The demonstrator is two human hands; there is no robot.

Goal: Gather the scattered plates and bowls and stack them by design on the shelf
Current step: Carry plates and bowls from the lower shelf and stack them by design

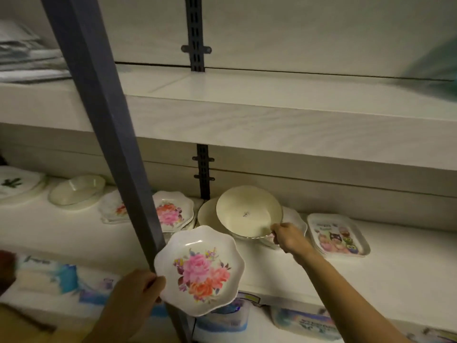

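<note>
Nearest me, my left hand [138, 290] pinches the rim of a rose-print scalloped plate [200, 271], held clear of the shelf [395, 268]. Beyond it, my right hand [288, 237] grips a cream bowl [247, 211] by its edge, tilted over a second cream dish [207, 215]. Just left of that hand, matching rose plates [173, 211] lie stacked. Judgement: partway. Both held pieces need placing; cartoon trays [338, 235] right of it look grouped; glass bowl [76, 191] far left sits alone.

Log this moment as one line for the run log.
left hand: holds floral plate | right hand: grips tilted cream bowl by rim | matching floral stack: on shelf
</note>
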